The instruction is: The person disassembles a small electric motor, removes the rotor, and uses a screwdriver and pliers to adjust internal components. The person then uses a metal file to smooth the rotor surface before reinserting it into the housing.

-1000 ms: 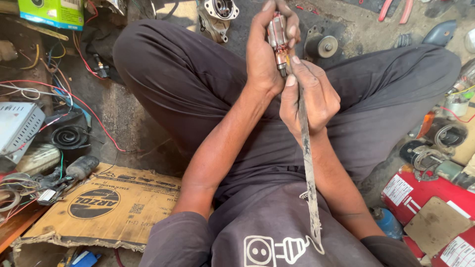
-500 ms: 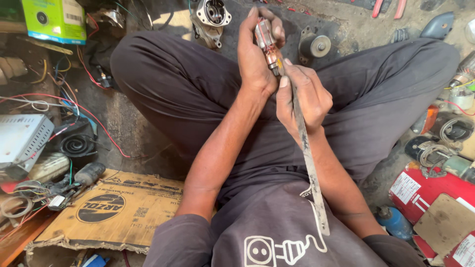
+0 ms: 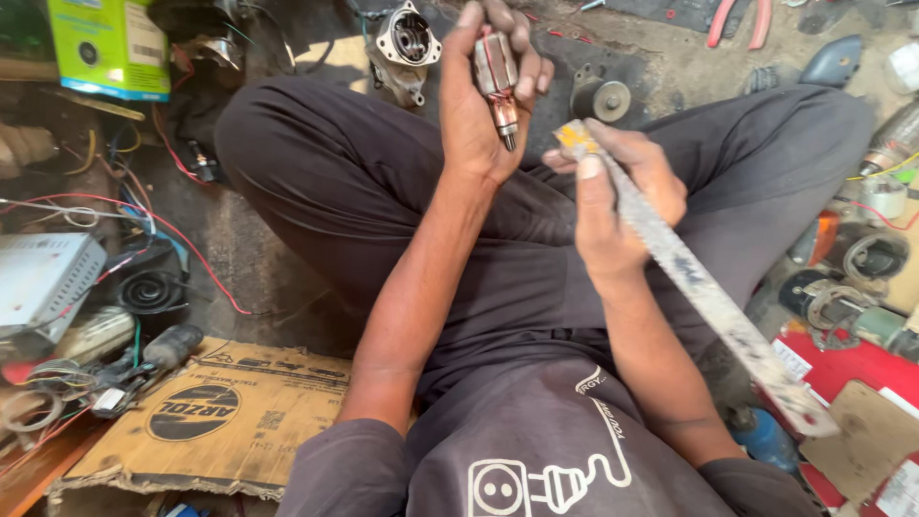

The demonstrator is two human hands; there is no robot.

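Note:
I sit cross-legged on the floor in dark trousers. My left hand [image 3: 483, 105] is raised over my left knee and is closed around a small motor armature [image 3: 496, 84] with copper windings, its shaft end pointing down. My right hand [image 3: 613, 196] grips one end of a long, worn metal blade [image 3: 699, 287] that runs back along my right forearm towards my lap. The blade's yellowish tip [image 3: 572, 137] sits a short way right of the armature's lower end and does not touch it.
A motor housing [image 3: 407, 43] and a round metal part [image 3: 601, 99] lie beyond my knees. Left: a green box [image 3: 96, 43], tangled wires, a grey metal case [image 3: 43, 287], flattened cardboard [image 3: 211, 412]. Right: red-handled pliers [image 3: 735, 21], motor parts, a red box [image 3: 862, 369].
My right hand has drawn the blade tip away from the armature, down and to the right; before, the tip lay against it. The blade now angles further to the right.

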